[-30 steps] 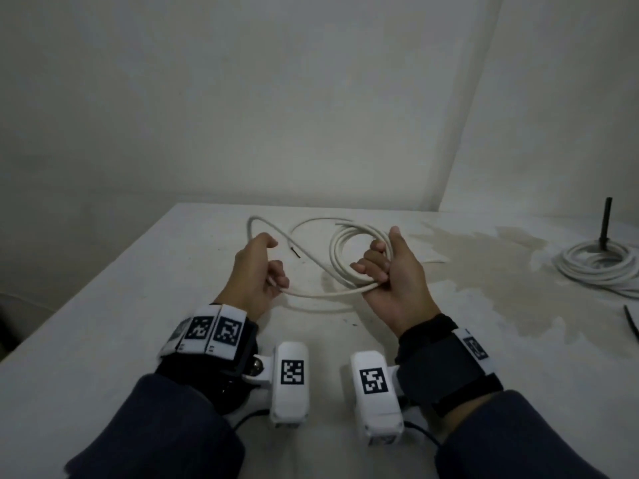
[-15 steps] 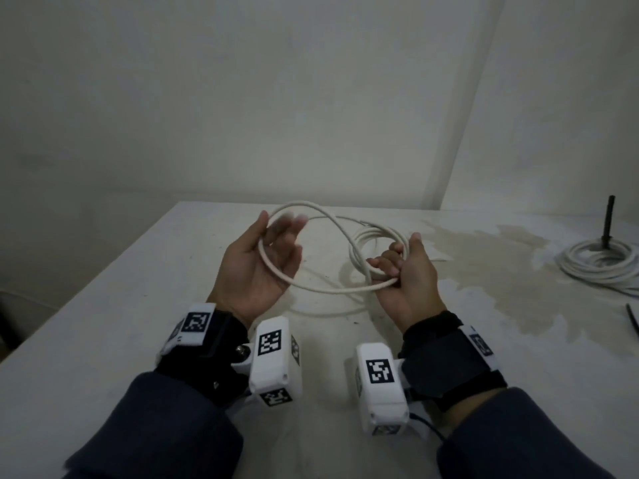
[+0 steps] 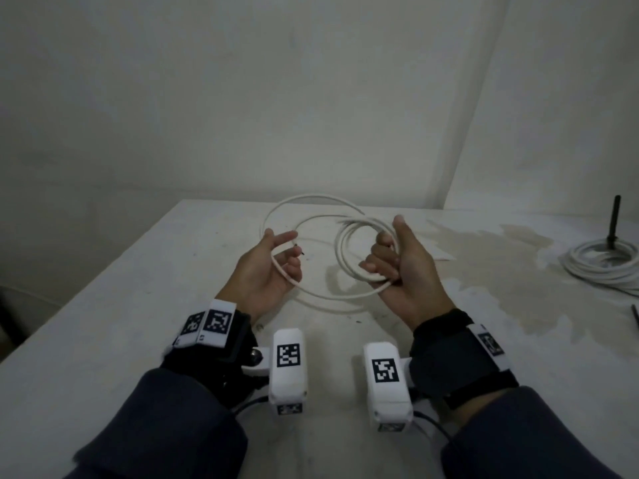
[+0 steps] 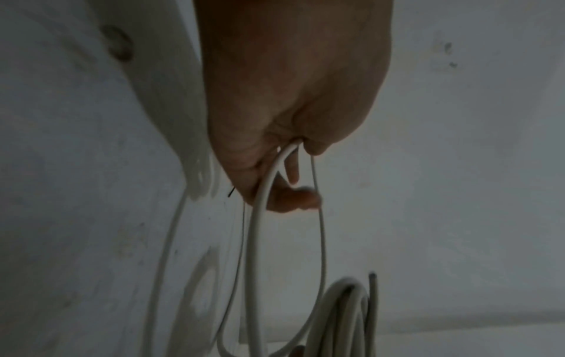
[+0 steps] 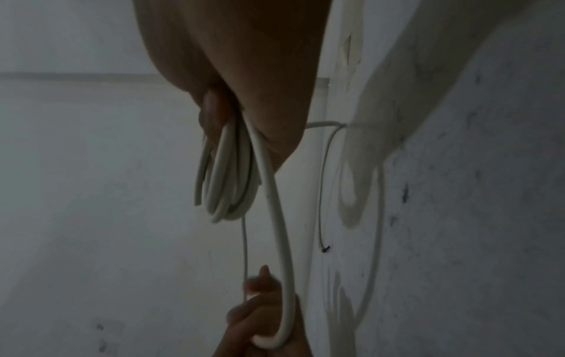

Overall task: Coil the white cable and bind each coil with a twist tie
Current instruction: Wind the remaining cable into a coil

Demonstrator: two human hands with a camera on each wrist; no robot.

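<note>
My right hand [image 3: 387, 243] grips a coil of several turns of white cable [image 3: 349, 257], thumb up, just above the table [image 3: 121, 340]. From the coil a wide loop [image 3: 311, 197] arcs away and back to my left hand [image 3: 281, 250]. That hand is palm up, with its fingers loosely curled round a single strand. The cable's dark-tipped end [image 3: 301, 252] pokes out beside those fingers. The left wrist view shows the strand [image 4: 257, 241] leaving my left hand [image 4: 275, 181]. The right wrist view shows the bunched turns [image 5: 226, 183] hanging from my right hand [image 5: 232, 116].
A second white cable coil [image 3: 601, 261] lies at the far right around a dark upright rod [image 3: 613, 219]. A thin dark strip [image 3: 634, 316] lies at the right edge. A large pale stain [image 3: 484, 271] marks the tabletop, and walls close off the back and right.
My left hand has turned from knuckles up to palm up and moved along the strand. A wide new loop has swung up between the hands. The right hand kept its hold on the coil.
</note>
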